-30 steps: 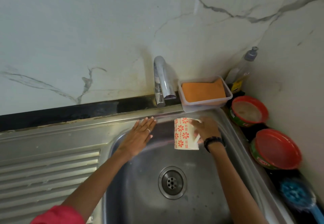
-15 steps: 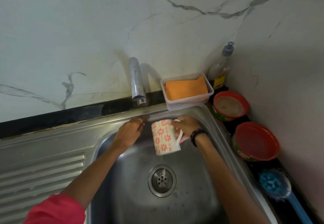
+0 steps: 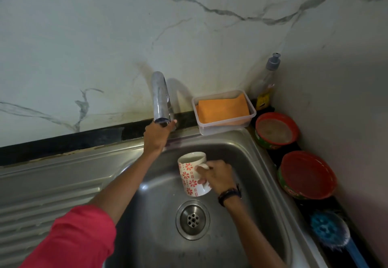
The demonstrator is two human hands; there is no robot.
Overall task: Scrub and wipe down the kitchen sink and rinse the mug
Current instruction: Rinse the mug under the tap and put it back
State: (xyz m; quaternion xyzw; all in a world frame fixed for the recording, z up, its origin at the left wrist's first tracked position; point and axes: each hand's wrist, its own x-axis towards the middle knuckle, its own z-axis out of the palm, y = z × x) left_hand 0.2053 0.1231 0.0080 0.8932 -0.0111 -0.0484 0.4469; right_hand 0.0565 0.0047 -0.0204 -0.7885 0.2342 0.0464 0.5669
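White marble-look wall w/ grey veins behind a brushed stainless steel sink [image 3: 247, 154]. Left hand [image 3: 156, 136] reaches up at the base of the chrome tap [image 3: 160, 97]; can't tell how its fingers lie. Right hand [image 3: 218, 176] curls round the handle of the white ceramic mug w/ red flowers [image 3: 192, 173], mouth up over the basin. I'd centre the mug under the spout & open the water gently; glazed sides look slippery.

We can read no text here. The yellow label [image 3: 263, 99] on the bottle [image 3: 266, 83] at two o'clock, and the printed bands on the two red tubs [image 3: 270, 145] [image 3: 294, 192] at three o'clock, are too blurred to make out.
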